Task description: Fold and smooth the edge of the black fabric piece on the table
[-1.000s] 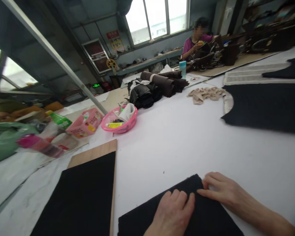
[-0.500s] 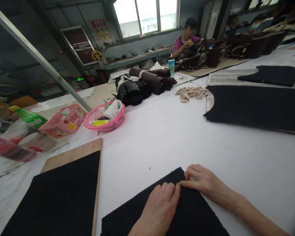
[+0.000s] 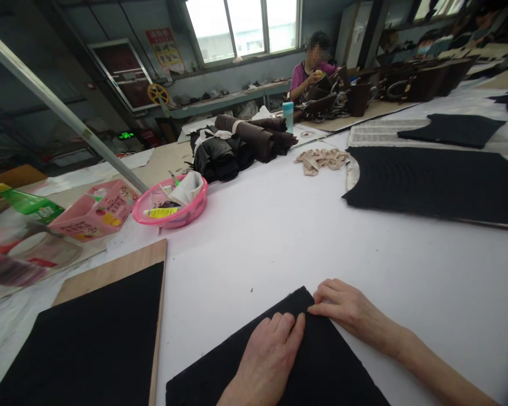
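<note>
A flat black panel (image 3: 330, 366) lies in front of me, its far corner pointing away across the white table. My left hand (image 3: 265, 352) presses on top of it near that corner, fingers curled together and thumb alongside. At the right edge of the corner, my right hand (image 3: 351, 307) pinches the panel, its thumb on the upper face and its fingers bent at the rim. The two thumbs are close together with a small gap. Whether a fold or a loose layer lies under the left fingertips is hidden.
Another black panel (image 3: 93, 344) lies on a wooden board (image 3: 110, 265) at left. Beyond are a pink basin (image 3: 195, 211), a pink basket (image 3: 84, 217), dark rolls (image 3: 254, 138) and a beige rag (image 3: 319, 160). Large black pieces (image 3: 432, 180) lie at right; a person (image 3: 311, 73) sits behind.
The view has turned slightly, so the surroundings sit further left. My thumbs have come a little apart; both hands stay at the panel's far corner.
</note>
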The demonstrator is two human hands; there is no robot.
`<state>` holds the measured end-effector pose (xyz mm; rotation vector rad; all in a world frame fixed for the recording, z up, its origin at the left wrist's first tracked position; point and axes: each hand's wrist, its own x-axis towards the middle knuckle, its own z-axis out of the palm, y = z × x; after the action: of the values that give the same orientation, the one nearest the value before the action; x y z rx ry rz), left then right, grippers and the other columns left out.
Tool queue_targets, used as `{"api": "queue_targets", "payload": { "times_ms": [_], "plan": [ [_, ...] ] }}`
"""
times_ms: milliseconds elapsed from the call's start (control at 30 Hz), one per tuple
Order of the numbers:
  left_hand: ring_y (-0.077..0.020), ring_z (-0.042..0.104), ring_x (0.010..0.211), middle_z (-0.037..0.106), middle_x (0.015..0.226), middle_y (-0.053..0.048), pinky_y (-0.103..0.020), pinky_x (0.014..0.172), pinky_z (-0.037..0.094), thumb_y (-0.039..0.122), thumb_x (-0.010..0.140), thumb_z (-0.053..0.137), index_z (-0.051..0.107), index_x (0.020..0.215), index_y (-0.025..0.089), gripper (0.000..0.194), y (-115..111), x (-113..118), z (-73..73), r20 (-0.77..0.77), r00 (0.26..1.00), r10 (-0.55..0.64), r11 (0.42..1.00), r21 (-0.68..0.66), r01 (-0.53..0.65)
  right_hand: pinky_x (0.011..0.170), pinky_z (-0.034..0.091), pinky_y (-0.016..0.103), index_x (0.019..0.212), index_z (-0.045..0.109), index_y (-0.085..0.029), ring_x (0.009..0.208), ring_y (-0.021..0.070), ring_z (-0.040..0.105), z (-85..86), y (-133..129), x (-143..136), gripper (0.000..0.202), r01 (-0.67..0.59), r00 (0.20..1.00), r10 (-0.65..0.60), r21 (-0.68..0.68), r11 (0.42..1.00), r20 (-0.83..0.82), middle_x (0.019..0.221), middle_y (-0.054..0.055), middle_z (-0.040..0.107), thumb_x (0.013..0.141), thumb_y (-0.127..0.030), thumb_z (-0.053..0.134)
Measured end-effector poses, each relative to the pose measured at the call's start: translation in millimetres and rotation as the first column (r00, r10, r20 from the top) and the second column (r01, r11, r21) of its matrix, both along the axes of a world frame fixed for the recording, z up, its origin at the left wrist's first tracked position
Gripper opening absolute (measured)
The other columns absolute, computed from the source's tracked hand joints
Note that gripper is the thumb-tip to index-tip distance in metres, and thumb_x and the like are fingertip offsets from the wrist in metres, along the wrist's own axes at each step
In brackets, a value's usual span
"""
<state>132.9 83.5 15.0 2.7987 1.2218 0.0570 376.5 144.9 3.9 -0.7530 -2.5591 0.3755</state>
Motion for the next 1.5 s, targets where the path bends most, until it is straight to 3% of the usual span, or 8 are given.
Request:
{"api": "queue_targets", "payload": {
  "times_ms": [233, 567, 800, 1133, 1500],
  "plan": [
    [-0.0216, 0.055, 0.090, 0.056, 0.108, -0.008, -0.036, 0.074, 0.053, 0.006, 0.093, 0.045, 0.035, 0.143, 0.014, 0.052, -0.9, 0.1, -3.4, 0.015, 1.000, 0.009, 1.000, 0.009, -0.009, 0.078, 0.040, 0.032, 0.109, 0.061, -0.023, 0.092, 0.0166, 0.050, 4.3, -3.7, -0.3, 0.019, 0.025, 1.000, -0.025, -0.032, 0.999, 0.000, 0.102, 0.004, 0.057, 0.100, -0.014, 0.047],
    [-0.0219, 0.055, 0.091, 0.056, 0.109, -0.008, -0.036, 0.074, 0.051, 0.006, 0.092, 0.047, 0.033, 0.144, 0.014, 0.054, -2.3, 0.2, 0.7, 0.009, 1.000, 0.012, 1.000, -0.005, -0.012, 0.081, 0.044, 0.031, 0.119, 0.060, -0.026, 0.095, 0.0176, 0.052, 12.2, -2.0, 3.1, 0.021, 0.060, 0.996, -0.073, -0.221, 0.974, -0.053, 0.102, 0.004, 0.057, 0.100, -0.024, 0.052],
    [-0.0227, 0.054, 0.093, 0.056, 0.111, -0.008, -0.037, 0.077, 0.051, 0.006, 0.091, 0.047, 0.033, 0.144, 0.014, 0.056, -2.2, -0.1, 4.2, 0.027, 0.999, 0.023, 0.999, -0.036, -0.022, 0.074, 0.041, 0.031, 0.104, 0.063, -0.022, 0.089, 0.0170, 0.050, 6.6, 0.4, 1.8, 0.015, 0.025, 0.998, -0.034, -0.145, 0.989, -0.060, 0.095, 0.004, 0.057, 0.100, -0.018, 0.050],
    [-0.0234, 0.055, 0.092, 0.056, 0.111, -0.010, -0.037, 0.076, 0.051, 0.004, 0.087, 0.046, 0.028, 0.147, 0.012, 0.063, 0.2, -0.6, -4.1, 0.007, 1.000, -0.004, 1.000, -0.011, 0.004, 0.073, 0.042, 0.030, 0.106, 0.063, -0.021, 0.086, 0.0157, 0.052, 7.7, -3.9, 3.3, 0.019, 0.032, 0.999, -0.032, 0.004, 0.999, 0.014, 0.093, 0.004, 0.057, 0.100, -0.013, 0.047],
    [-0.0233, 0.056, 0.091, 0.056, 0.109, -0.009, -0.036, 0.073, 0.052, 0.005, 0.087, 0.049, 0.029, 0.146, 0.012, 0.063, 3.6, 1.6, 6.2, -0.028, 0.999, -0.034, 0.999, -0.021, 0.033, 0.077, 0.044, 0.031, 0.109, 0.063, -0.021, 0.090, 0.0165, 0.053, 11.6, -5.2, 2.9, 0.019, 0.025, 0.998, -0.027, 0.035, 0.999, 0.061, 0.095, 0.005, 0.057, 0.101, -0.015, 0.047]
  ]
}}
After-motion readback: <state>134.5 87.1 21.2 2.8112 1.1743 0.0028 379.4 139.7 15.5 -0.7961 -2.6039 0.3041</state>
